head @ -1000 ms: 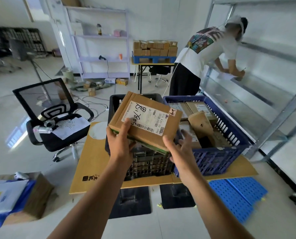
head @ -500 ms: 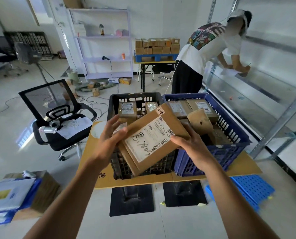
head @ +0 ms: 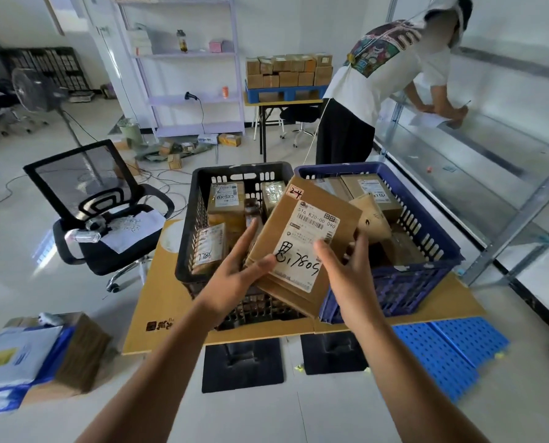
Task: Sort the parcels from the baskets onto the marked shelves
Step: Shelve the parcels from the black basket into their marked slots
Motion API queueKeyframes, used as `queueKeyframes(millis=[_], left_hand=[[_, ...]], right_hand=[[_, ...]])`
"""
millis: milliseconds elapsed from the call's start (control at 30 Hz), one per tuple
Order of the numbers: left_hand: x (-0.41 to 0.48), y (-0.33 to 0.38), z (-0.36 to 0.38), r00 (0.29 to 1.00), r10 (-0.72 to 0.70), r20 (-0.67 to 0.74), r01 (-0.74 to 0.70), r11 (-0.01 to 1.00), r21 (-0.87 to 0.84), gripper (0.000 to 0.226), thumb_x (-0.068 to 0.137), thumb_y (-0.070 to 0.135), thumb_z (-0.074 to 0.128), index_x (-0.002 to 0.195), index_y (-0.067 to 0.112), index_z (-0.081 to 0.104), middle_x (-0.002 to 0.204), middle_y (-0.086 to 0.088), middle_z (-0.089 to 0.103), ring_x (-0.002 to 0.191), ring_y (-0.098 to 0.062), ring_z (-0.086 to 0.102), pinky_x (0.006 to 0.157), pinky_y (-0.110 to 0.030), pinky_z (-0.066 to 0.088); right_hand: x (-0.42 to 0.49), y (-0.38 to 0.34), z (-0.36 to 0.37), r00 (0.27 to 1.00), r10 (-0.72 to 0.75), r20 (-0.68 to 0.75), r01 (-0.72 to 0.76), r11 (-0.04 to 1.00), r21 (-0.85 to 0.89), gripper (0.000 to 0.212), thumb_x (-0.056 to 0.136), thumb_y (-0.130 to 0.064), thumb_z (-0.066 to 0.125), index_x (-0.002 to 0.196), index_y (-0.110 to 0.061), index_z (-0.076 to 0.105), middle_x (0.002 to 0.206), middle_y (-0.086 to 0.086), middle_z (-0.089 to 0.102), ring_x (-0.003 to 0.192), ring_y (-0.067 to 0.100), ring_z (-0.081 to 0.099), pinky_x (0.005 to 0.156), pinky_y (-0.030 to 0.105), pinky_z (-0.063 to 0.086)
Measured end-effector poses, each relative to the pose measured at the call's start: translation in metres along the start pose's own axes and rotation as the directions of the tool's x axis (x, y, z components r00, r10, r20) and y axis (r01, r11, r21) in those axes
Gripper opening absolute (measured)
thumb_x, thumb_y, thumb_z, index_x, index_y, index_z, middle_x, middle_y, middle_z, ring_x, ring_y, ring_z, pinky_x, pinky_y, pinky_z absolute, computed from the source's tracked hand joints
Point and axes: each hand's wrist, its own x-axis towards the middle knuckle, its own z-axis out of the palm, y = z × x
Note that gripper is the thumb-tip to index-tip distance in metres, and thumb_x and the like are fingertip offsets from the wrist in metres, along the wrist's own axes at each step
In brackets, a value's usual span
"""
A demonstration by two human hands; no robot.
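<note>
The parcel (head: 302,251), a flat brown carton, is held in the air over the seam btwn the black basket (head: 183,251) and the blue basket (head: 433,238). It's tilted, w/ its label (head: 311,231) facing up toward the camera.

The left hand (head: 235,278) has its thumb on the label's lower corner, w/ its fingers (head: 246,233) laid straight up the back. The right hand (head: 346,270) does the same: thumb on front, fingers (head: 361,247) spread behind the right edge. So it's a light two-sided pinch, not a wrap.

What could go wrong:

- **Slip:** both thumbs sit low and most of the carton stands above them. A quick turn could prob. tip it off the fingers and down onto the parcels packed in the baskets.
- **Misread:** the corner tag (head: 294,193) looks like "2-4" and the handwriting approx "7805". Both are slanted, and the right thumb covers part of the label. Shelf marks aren't legible from here, so a wrong slot is a real risk.
- **Collision:** the metal shelves (head: 458,161) are to the right, and another person (head: 378,75) is bent over them w/ paper. Swinging the parcel that way could clip them.
- **Trip:** the blue floor panels (head: 442,353) lie near the way to the shelves.
</note>
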Motion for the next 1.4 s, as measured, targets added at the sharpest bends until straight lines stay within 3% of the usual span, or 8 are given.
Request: queueKeyframes(millis=[233,367,600,733,800,933,1067,1400], left_hand=[[-0.001,-0.041,0.06,0.999,0.014,-0.031,-0.016,0.997,-0.076,0.069,0.09,0.05,0.07,0.148,0.063,0.034,0.138,0.009,0.059,0.123,-0.019,0.063,0.09,-0.038,0.06],[0.002,-0.059,0.091,0.999,0.017,-0.047,-0.02,0.998,-0.063,0.07,0.09,0.051,0.068,0.15,0.06,0.033,0.151,0.005,0.049,0.133,-0.019,0.056,0.103,-0.046,0.055],[0.008,-0.091,0.121,0.962,-0.11,0.251,0.122,0.992,-0.032,0.074,0.089,0.057,0.07,0.15,0.061,0.03,0.143,0.014,0.057,0.129,-0.016,0.06,0.093,-0.037,0.059],[0.013,-0.104,0.128,0.941,-0.075,0.329,-0.024,0.957,0.288,0.062,0.086,0.083,0.046,0.143,0.059,0.045,0.155,0.037,0.024,0.124,0.026,0.04,0.08,-0.008,0.051],[0.017,-0.118,0.129,0.918,-0.008,0.397,-0.205,0.847,0.491,0.057,0.094,0.077,0.033,0.144,0.053,0.046,0.161,0.031,0.019,0.137,0.015,0.032,0.097,-0.017,0.045],[0.025,-0.149,0.143,0.757,0.101,0.645,-0.597,0.506,0.622,0.062,0.101,0.057,0.037,0.152,0.025,0.047,0.162,-0.007,0.038,0.147,-0.028,0.034,0.114,-0.053,0.036],[0.018,-0.17,0.18,0.584,-0.206,0.785,-0.755,0.218,0.618,0.071,0.101,0.066,0.031,0.163,0.038,0.013,0.172,0.003,0.012,0.156,-0.032,0.011,0.123,-0.056,0.016],[-0.111,-0.14,0.343,0.271,-0.159,0.949,-0.93,0.212,0.301,0.069,0.099,0.07,0.026,0.161,0.042,0.014,0.172,0.007,0.006,0.158,-0.031,-0.002,0.125,-0.056,-0.001]], right_hand=[[-0.024,0.018,-0.045,0.993,0.111,-0.037,-0.113,0.992,-0.062,0.101,0.079,-0.053,0.078,0.159,-0.053,0.016,0.142,-0.017,0.058,0.115,-0.004,0.066,0.077,0.022,0.061],[-0.032,0.022,-0.073,0.986,0.13,-0.102,-0.14,0.984,-0.107,0.096,0.076,-0.058,0.078,0.156,-0.051,0.024,0.134,-0.026,0.058,0.109,-0.011,0.065,0.068,0.015,0.058],[-0.075,0.04,-0.126,0.93,0.179,-0.32,-0.216,0.973,-0.083,0.086,0.075,-0.056,0.077,0.15,-0.047,0.037,0.129,-0.026,0.065,0.109,0.006,0.072,0.073,0.024,0.062],[-0.125,0.051,-0.142,0.839,0.225,-0.496,-0.294,0.954,-0.064,0.083,0.077,-0.049,0.077,0.15,-0.049,0.039,0.141,-0.011,0.061,0.118,0.021,0.07,0.089,0.049,0.063],[-0.154,0.053,-0.144,0.788,0.222,-0.574,-0.344,0.932,-0.111,0.087,0.077,-0.05,0.076,0.154,-0.046,0.036,0.145,-0.009,0.057,0.12,0.022,0.068,0.092,0.052,0.061],[-0.221,0.061,-0.147,0.641,0.196,-0.742,-0.398,0.912,-0.103,0.084,0.085,-0.036,0.077,0.158,-0.038,0.034,0.151,-0.001,0.05,0.123,0.028,0.065,0.097,0.056,0.058],[-0.297,0.058,-0.141,0.471,0.204,-0.858,-0.392,0.92,0.004,0.084,0.082,-0.039,0.077,0.155,-0.041,0.037,0.147,-0.004,0.055,0.118,0.028,0.069,0.092,0.055,0.061],[-0.482,0.01,-0.169,0.253,0.138,-0.958,-0.26,0.963,0.071,0.087,0.085,-0.042,0.083,0.156,-0.04,0.034,0.145,-0.002,0.057,0.125,0.031,0.066,0.092,0.056,0.061]])
